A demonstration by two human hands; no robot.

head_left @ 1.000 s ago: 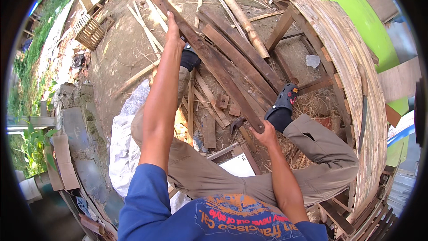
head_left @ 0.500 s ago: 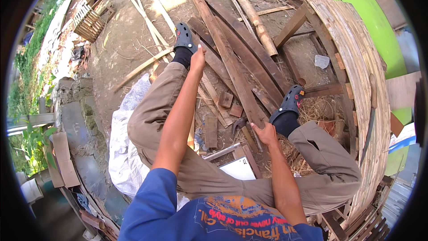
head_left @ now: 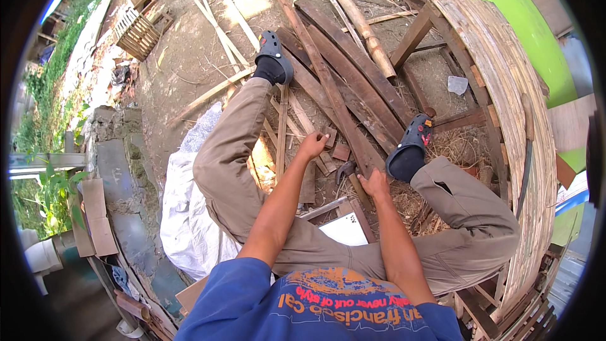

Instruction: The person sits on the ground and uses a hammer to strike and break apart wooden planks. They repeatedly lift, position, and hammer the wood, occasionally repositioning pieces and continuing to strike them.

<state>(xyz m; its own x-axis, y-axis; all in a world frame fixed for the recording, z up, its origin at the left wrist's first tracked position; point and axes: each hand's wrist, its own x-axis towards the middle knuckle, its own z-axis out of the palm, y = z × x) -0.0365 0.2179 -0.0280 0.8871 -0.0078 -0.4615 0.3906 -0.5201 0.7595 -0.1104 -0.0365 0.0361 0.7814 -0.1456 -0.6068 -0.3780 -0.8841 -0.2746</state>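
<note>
My right hand (head_left: 375, 184) grips the near end of a long brown wooden plank (head_left: 328, 82), which slants away to the far left between my feet. Beside that hand lies a hammer (head_left: 346, 169), its wooden handle running toward me. My left hand (head_left: 312, 146) has its fingers curled together near a small wooden block (head_left: 330, 136); whether anything is inside them is too small to make out. A second reddish block (head_left: 341, 151) lies just beyond it. Closer to my lap sits a wooden frame with a white panel (head_left: 344, 229).
More dark planks (head_left: 372, 82) and a bamboo pole (head_left: 353, 16) lie ahead. At the right stands a slatted bamboo bench (head_left: 505, 88) with a long-handled blade (head_left: 527, 132) on it. White sacking (head_left: 189, 215) is beside my left leg, near a low concrete wall (head_left: 120, 183).
My left hand has come back from beside my left shoe toward me and right, to the small blocks. My right hand keeps its grip on the plank. My left foot has shifted slightly.
</note>
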